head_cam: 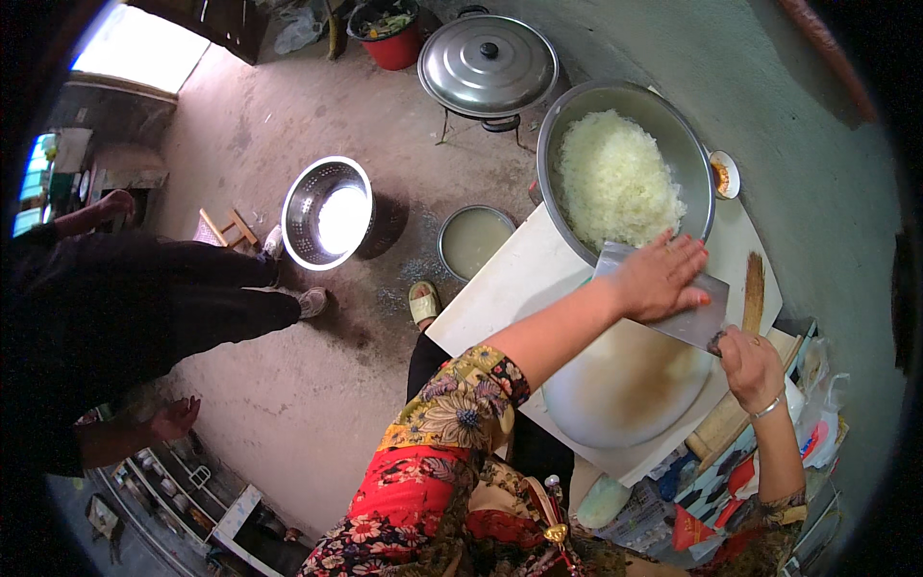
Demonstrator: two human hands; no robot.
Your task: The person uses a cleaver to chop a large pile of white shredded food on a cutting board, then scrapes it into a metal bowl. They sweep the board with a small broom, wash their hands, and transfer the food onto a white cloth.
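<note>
My right hand (753, 368) grips the handle of a wide-bladed cleaver (696, 314). Flat across the top of its blade lies my left hand (656, 278), thumb apart from the fingers. The far end of the blade reaches the near rim of a large metal basin (620, 90), beside my left fingertips. In that basin is a heap of pale, finely shredded vegetable (620, 180). Below the cleaver sits a round white cutting board (620, 393) with a brown stain, on a white tabletop (476, 317).
A small bowl (725, 173) and a brush-like tool (753, 288) are at the right. On the floor stand a basin of cloudy liquid (476, 241), a lidded pan (490, 72) and a red bucket (389, 43). Another person (144, 303) is at left, near a metal colander (328, 213).
</note>
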